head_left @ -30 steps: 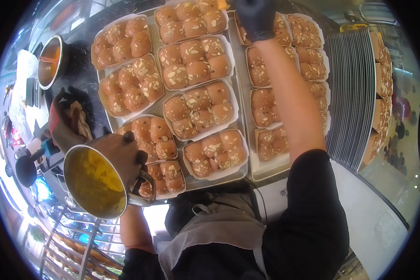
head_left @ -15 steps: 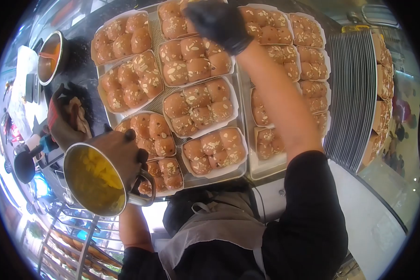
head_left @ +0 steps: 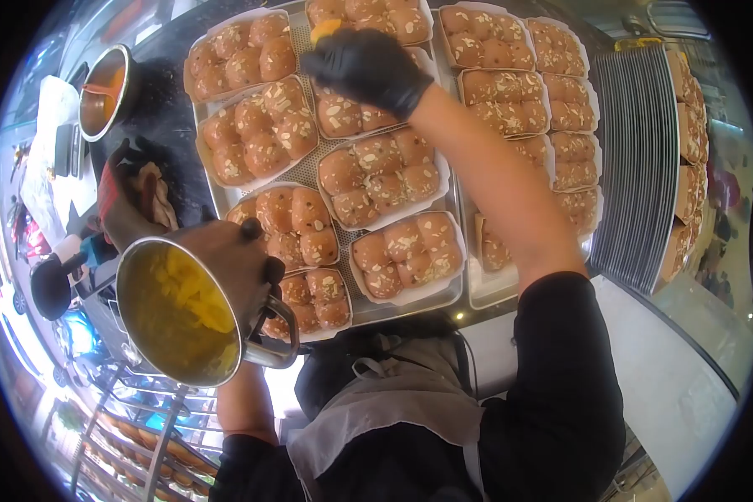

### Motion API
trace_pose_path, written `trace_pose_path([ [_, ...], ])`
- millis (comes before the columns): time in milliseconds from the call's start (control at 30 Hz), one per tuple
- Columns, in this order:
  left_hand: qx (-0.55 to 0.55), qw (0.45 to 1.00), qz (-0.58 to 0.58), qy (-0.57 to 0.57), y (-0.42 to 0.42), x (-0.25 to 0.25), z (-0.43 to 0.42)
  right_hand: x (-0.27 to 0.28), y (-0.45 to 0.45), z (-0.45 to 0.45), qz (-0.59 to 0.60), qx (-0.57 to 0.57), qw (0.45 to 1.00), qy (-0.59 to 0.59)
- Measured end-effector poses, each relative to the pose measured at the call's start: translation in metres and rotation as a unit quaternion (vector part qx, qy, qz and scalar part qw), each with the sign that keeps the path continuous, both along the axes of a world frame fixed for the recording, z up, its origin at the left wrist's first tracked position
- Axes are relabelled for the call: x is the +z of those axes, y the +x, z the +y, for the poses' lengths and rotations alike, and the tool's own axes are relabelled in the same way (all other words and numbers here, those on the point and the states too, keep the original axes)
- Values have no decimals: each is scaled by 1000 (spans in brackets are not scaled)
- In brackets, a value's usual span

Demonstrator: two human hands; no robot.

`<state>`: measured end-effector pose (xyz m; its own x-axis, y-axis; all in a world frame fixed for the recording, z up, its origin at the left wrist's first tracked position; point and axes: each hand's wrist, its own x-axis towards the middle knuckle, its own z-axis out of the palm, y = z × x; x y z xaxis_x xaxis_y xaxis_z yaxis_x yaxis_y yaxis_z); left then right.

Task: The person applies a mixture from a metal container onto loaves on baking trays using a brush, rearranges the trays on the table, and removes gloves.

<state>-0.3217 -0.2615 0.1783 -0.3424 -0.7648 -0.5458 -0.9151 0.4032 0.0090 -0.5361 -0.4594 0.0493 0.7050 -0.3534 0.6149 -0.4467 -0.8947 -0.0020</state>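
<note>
My left hand point(head_left: 241, 259), in a dark glove, is wrapped round a steel mug point(head_left: 286, 339) tilted toward me. Yellow chunks point(head_left: 188, 293) sit in yellow liquid inside it. My right hand point(head_left: 368, 71), in a black glove, is closed on a small orange-yellow lump point(head_left: 326, 30) that shows past its fingertips; its exact kind is unclear. That hand is over the far buns, hiding part of one batch. Sliced almonds dot the glossy brown buns point(head_left: 381, 180), grouped in paper trays on a perforated metal baking tray point(head_left: 305, 171).
A second baking tray point(head_left: 498, 293) of buns lies to the right, beside a stack of metal trays point(head_left: 636, 167). At the left are a steel bowl point(head_left: 88, 127) with orange contents and a dark oven mitt point(head_left: 119, 205). A metal rack point(head_left: 163, 435) stands at lower left.
My right hand has moved left and slightly nearer, and the yellow lump now shows at its fingertips. The buns and trays appear shifted right in view. My left hand still holds the mug.
</note>
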Motion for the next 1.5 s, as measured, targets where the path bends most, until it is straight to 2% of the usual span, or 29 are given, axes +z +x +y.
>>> trace_pose_path([
  [67, -3, 1000, -1, -4, 8, 6, 12, 0, 2, 17, 71, 9, 997, 1],
  [167, -2, 1000, 2, -9, 20, 6, 16, 7, -22, 23, 4, 3, 1000, -11],
  [233, 1, 1000, 4, -9, 20, 6, 12, 11, -28, 24, 13, -10, 1000, 3],
  [300, 11, 984, -91, 156, 15, 7, -1, 0, -31, 26, 120, -30, 991, -45],
  [333, 10, 984, -89, 156, 19, 4, 3, -4, -33, 30, 123, -2, 992, -32],
  [367, 4, 994, -34, 102, 25, 0, 9, 0, -34, 36, 124, -3, 992, -33],
  [400, -2, 999, 20, 46, 29, -3, 12, 5, -35, 44, 76, -14, 996, 32],
  [433, -3, 999, 21, 46, 30, -5, 14, 8, -37, 47, 27, -24, 995, 98],
  [467, -3, 999, 23, 44, 29, -5, 14, 4, -48, 41, -72, 9, 982, 173],
  [500, -3, 999, 24, 41, 29, -4, 15, -2, -50, 34, -73, 9, 982, 174],
  [533, -2, 999, 24, 37, 28, -3, 15, -7, -51, 26, -233, -30, 918, 319],
  [567, -2, 999, 25, 32, 28, -2, 16, -11, -53, 18, -381, -68, 806, 448],
  [600, -2, 999, 26, 28, 27, -1, 16, -12, -59, 9, -382, -68, 806, 447],
  [667, -3, 999, 28, 18, 25, 0, 15, -10, -72, -5, -426, -162, 776, 436],
  [700, -3, 999, 28, 15, 23, 1, 15, -10, -70, -7, -426, -162, 775, 437],
  [767, -6, 1000, 29, 9, 19, 2, 14, -10, -64, -10, -495, -95, 709, 494],
  [800, -7, 1000, 30, 5, 18, 3, 14, -8, -67, -10, -496, -95, 708, 494],
  [900, -11, 999, 33, -6, 14, 4, 13, 3, -83, -11, -430, -177, 771, 435],
  [933, -11, 999, 35, -10, 12, 4, 12, 8, -90, -11, -336, -207, 872, 290],
  [967, -12, 999, 36, -13, 11, 4, 12, 11, -90, -7, -336, -207, 872, 291],
  [1033, -14, 999, 37, -19, 7, 5, 12, 12, -86, -1, -268, -102, 923, 259],
  [1067, -15, 999, 38, -22, 4, 5, 11, 13, -86, -3, -86, -76, 992, 45],
  [1100, -17, 999, 40, -26, 2, 6, 11, 10, -83, 3, -86, -78, 992, 44],
  [1167, -22, 998, 43, -37, -3, 7, 7, 5, -76, 26, 25, -67, 990, 122],
  [1200, -24, 998, 45, -43, -5, 8, 5, 6, -78, 31, 24, -69, 990, 120],
  [1300, -42, 999, -21, 16, -14, 12, 0, 3, -83, 34, -36, -69, 995, 62],
  [1400, -50, 995, -81, -13, -22, 5, 3, -5, -87, 32, -100, -121, 980, 122],
  [1467, -64, 996, -61, 13, -25, 14, -7, -5, -83, 33, -301, -73, 917, 253],
  [1500, -77, 995, -39, 43, -27, 17, -10, -1, -89, 28, -301, -74, 917, 252],
])
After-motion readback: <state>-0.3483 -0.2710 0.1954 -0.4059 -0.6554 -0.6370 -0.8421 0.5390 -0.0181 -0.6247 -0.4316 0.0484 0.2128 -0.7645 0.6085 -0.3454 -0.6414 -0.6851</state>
